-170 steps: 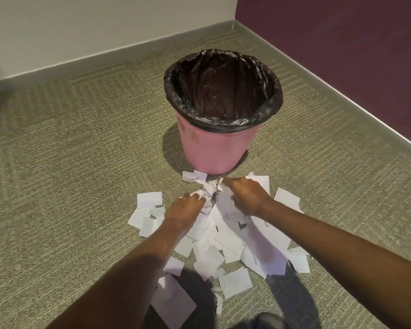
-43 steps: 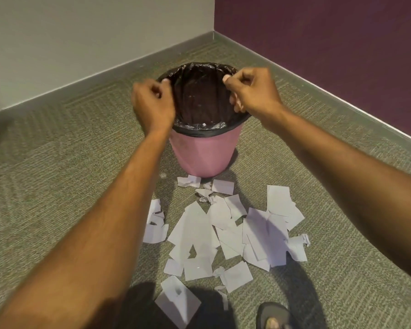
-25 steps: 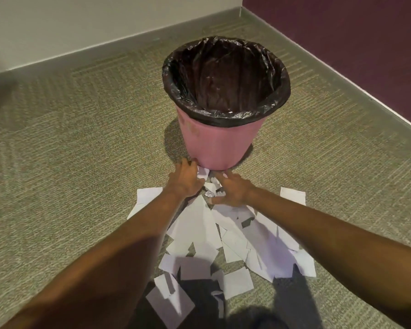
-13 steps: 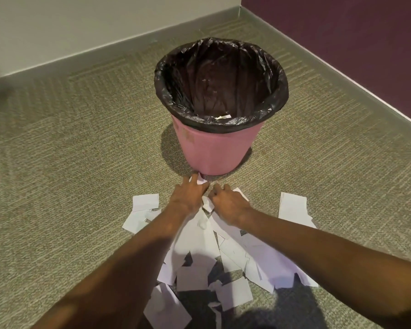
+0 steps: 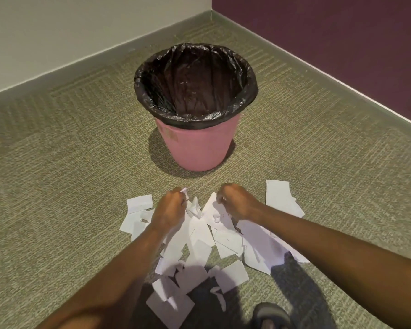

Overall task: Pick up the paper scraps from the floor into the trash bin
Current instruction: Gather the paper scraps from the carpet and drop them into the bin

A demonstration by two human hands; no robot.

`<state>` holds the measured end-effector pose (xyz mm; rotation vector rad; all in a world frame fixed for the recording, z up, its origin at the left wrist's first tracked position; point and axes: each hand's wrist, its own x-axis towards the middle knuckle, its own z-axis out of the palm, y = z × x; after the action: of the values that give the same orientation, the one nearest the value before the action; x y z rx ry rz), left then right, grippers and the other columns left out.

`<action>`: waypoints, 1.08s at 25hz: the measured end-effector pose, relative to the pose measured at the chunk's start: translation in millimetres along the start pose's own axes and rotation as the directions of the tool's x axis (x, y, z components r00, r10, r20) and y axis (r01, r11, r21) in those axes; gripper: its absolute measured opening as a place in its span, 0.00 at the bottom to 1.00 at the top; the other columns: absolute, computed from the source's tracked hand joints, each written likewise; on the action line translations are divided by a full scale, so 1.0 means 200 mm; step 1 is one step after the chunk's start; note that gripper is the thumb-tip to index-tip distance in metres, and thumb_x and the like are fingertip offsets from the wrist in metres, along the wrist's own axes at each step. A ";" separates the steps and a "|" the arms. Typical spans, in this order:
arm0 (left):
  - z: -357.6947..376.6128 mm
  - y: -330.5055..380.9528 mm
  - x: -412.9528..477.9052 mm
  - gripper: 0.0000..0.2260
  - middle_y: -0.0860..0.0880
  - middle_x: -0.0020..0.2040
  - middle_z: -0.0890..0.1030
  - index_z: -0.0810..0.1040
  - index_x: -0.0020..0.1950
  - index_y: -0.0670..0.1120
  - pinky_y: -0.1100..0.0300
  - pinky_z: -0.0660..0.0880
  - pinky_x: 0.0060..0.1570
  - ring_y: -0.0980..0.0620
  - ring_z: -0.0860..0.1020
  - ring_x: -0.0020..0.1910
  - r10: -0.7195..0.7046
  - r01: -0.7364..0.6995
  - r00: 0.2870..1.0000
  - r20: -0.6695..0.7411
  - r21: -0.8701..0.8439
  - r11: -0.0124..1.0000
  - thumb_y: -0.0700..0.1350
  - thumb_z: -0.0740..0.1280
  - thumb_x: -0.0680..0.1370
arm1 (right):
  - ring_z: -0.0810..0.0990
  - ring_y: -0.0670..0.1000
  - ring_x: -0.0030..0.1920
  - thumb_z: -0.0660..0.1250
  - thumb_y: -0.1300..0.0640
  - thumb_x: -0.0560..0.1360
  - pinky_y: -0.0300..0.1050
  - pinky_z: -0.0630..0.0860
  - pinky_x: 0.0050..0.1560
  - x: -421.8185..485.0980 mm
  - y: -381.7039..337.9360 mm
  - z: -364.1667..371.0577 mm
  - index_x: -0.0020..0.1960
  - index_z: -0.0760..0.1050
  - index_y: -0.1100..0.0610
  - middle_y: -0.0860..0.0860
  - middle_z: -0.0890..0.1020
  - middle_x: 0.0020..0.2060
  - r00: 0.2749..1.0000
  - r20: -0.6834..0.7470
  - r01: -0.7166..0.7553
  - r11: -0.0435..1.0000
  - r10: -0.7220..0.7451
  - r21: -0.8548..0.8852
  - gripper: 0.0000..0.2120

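Observation:
A pink trash bin (image 5: pixel 197 146) with a black liner stands on the carpet in front of me. White paper scraps (image 5: pixel 223 238) lie in a heap on the floor between the bin and me. My left hand (image 5: pixel 170 208) is at the far end of the heap with fingers curled round a scrap whose tip shows above the knuckles. My right hand (image 5: pixel 235 201) sits beside it, fingers curled on crumpled scraps. A few small scraps show inside the bin.
The bin stands near a room corner, with a grey wall (image 5: pixel 57 32) at the back left and a purple wall (image 5: pixel 342 39) at the right. Green carpet (image 5: pixel 57 186) surrounds the heap. A dark sandal (image 5: pixel 271 314) shows at the bottom edge.
Both hands dropped scraps over the bin, came back down to the heap just in front of it and have drawn slightly apart, curled on new scraps.

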<state>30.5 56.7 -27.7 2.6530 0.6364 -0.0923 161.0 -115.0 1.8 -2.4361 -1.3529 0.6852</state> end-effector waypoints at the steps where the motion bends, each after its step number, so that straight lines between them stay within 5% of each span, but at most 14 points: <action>1: -0.02 0.00 -0.01 0.12 0.42 0.40 0.76 0.74 0.32 0.38 0.57 0.67 0.30 0.42 0.77 0.34 0.002 -0.003 1.000 -0.010 -0.014 1.000 0.34 0.65 0.76 | 0.81 0.52 0.47 0.65 0.73 0.73 0.42 0.79 0.46 0.00 0.00 -0.03 0.49 0.82 0.63 0.56 0.83 0.49 0.999 -0.043 -0.026 0.997 0.029 0.073 0.10; 7: -0.10 0.13 -0.02 0.12 0.44 0.53 0.76 0.79 0.44 0.36 0.53 0.77 0.44 0.45 0.78 0.45 0.026 -0.023 0.999 0.036 -0.073 0.997 0.47 0.69 0.76 | 0.79 0.47 0.46 0.67 0.69 0.74 0.34 0.70 0.46 -0.14 -0.07 -0.24 0.44 0.83 0.63 0.55 0.85 0.46 0.989 -0.096 -0.094 0.975 0.115 0.199 0.07; 9: -0.08 0.19 -0.01 0.23 0.46 0.60 0.73 0.79 0.53 0.38 0.50 0.77 0.51 0.45 0.76 0.53 0.045 -0.051 0.988 0.146 0.039 0.998 0.58 0.71 0.72 | 0.80 0.49 0.45 0.68 0.67 0.74 0.37 0.72 0.45 -0.16 -0.05 -0.23 0.43 0.83 0.61 0.55 0.85 0.44 0.985 -0.096 -0.124 0.977 0.142 0.175 0.05; 12: 0.01 0.25 -0.04 0.29 0.46 0.65 0.68 0.75 0.60 0.39 0.48 0.74 0.57 0.44 0.69 0.62 0.042 -0.111 0.953 0.299 0.215 0.970 0.60 0.73 0.70 | 0.80 0.54 0.48 0.73 0.56 0.72 0.49 0.77 0.52 -0.20 0.05 -0.12 0.43 0.82 0.58 0.54 0.84 0.44 0.987 -0.020 -0.154 0.980 0.157 0.127 0.05; 14: 0.08 0.25 -0.07 0.30 0.46 0.66 0.66 0.73 0.64 0.39 0.48 0.74 0.58 0.43 0.67 0.63 0.041 -0.136 0.945 0.325 0.274 0.952 0.58 0.73 0.71 | 0.77 0.55 0.54 0.75 0.47 0.70 0.56 0.74 0.59 -0.27 0.11 -0.04 0.53 0.81 0.56 0.54 0.81 0.53 0.985 0.094 -0.145 0.989 0.142 0.025 0.17; 17: 0.14 0.23 -0.10 0.27 0.46 0.66 0.67 0.73 0.65 0.40 0.49 0.75 0.56 0.43 0.66 0.64 0.058 -0.141 0.955 0.291 0.273 0.952 0.55 0.72 0.73 | 0.64 0.61 0.69 0.71 0.32 0.64 0.62 0.68 0.64 -0.36 0.19 0.06 0.74 0.59 0.51 0.57 0.63 0.71 0.919 0.289 -0.158 0.922 0.268 -0.352 0.46; 21: 0.16 0.20 -0.13 0.22 0.46 0.65 0.68 0.70 0.69 0.42 0.53 0.78 0.53 0.45 0.67 0.64 0.113 -0.172 0.967 0.229 0.257 0.951 0.48 0.69 0.77 | 0.63 0.64 0.68 0.66 0.26 0.62 0.61 0.75 0.55 -0.40 0.22 0.13 0.76 0.46 0.47 0.59 0.55 0.73 0.914 0.314 -0.094 0.888 0.256 -0.450 0.53; 27: 0.16 0.20 -0.16 0.09 0.46 0.59 0.74 0.78 0.57 0.41 0.53 0.78 0.46 0.45 0.76 0.54 0.151 -0.197 0.972 0.178 0.277 0.940 0.36 0.65 0.77 | 0.74 0.62 0.57 0.69 0.61 0.73 0.53 0.78 0.46 -0.38 0.12 0.17 0.74 0.58 0.55 0.61 0.68 0.66 0.973 0.220 0.056 0.841 0.076 -0.538 0.33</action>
<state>20.1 -2.3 -37.1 2.9368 0.3561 -0.3641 126.1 -191.1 -16.7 -2.8633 -1.8408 0.6781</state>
